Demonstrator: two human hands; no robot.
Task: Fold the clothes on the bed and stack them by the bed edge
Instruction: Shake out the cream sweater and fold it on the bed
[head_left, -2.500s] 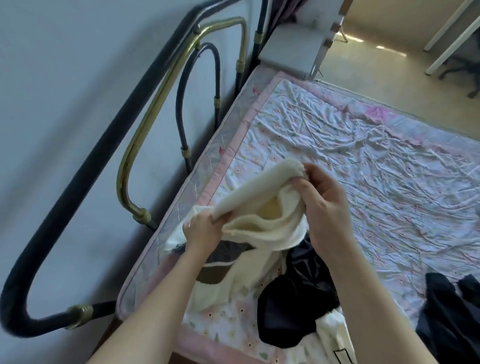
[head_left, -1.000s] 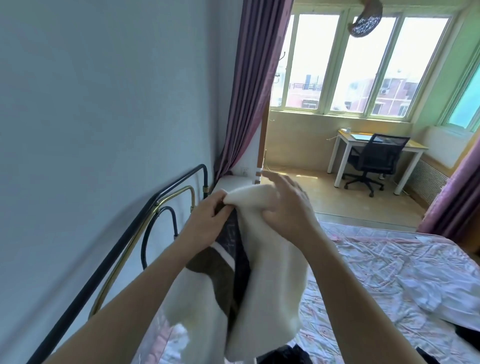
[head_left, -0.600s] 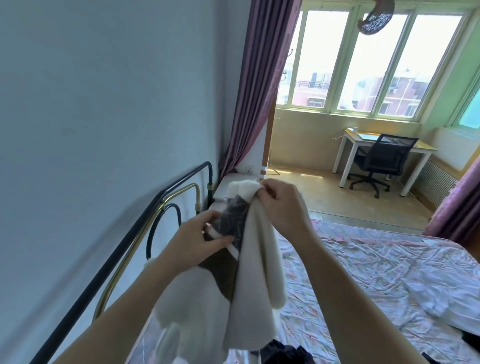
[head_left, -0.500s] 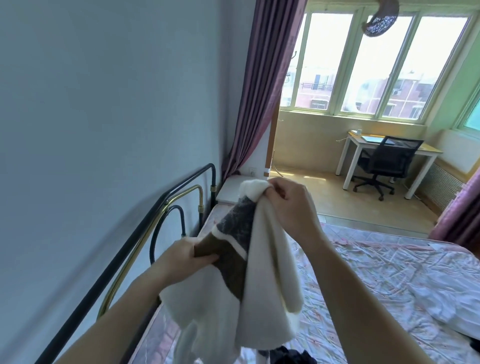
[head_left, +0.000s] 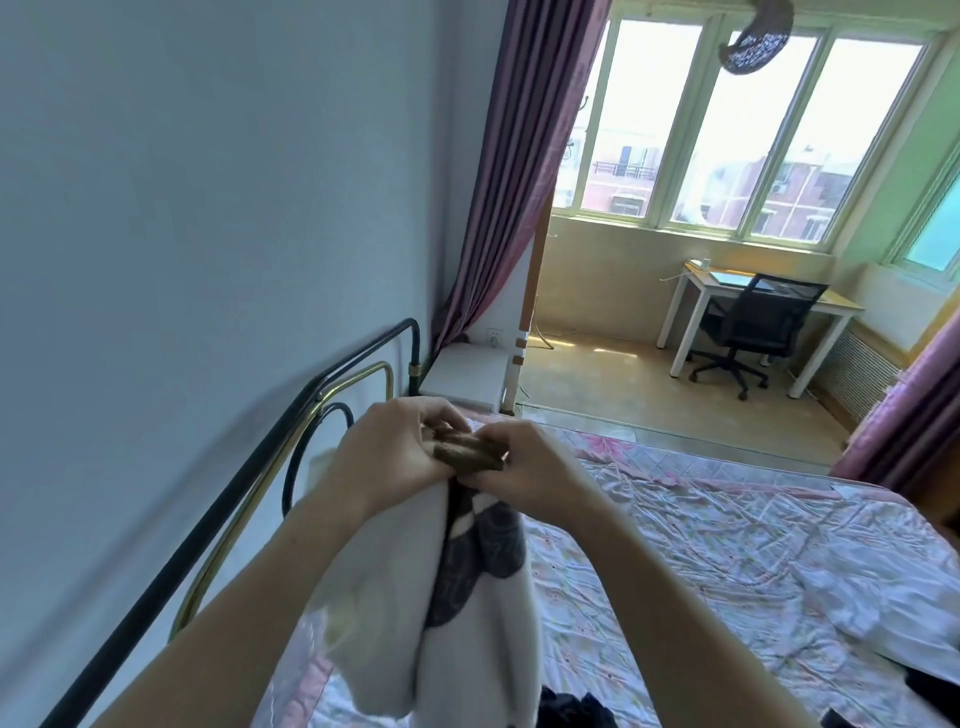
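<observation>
A cream knitted garment (head_left: 467, 649) with brown and dark grey patches hangs in the air in front of me, over the bed (head_left: 727, 561). My left hand (head_left: 389, 452) and my right hand (head_left: 524, 462) pinch its brown top edge (head_left: 465, 451) close together, knuckles almost touching. The cloth drops straight down between my forearms. A dark garment (head_left: 571, 709) lies on the bed below it, mostly hidden. Another dark piece (head_left: 935, 691) shows at the right edge.
A black and brass metal bed frame (head_left: 291, 415) runs along the wall at left. A white bedside cabinet (head_left: 465, 374) stands beyond the bed corner. Far off are a desk (head_left: 769, 296), an office chair (head_left: 748, 332) and purple curtains (head_left: 498, 208).
My left hand has come up from the garment's middle to its top edge, beside my right hand. Both hands now grip the brown edge. My view has shifted slightly downward.
</observation>
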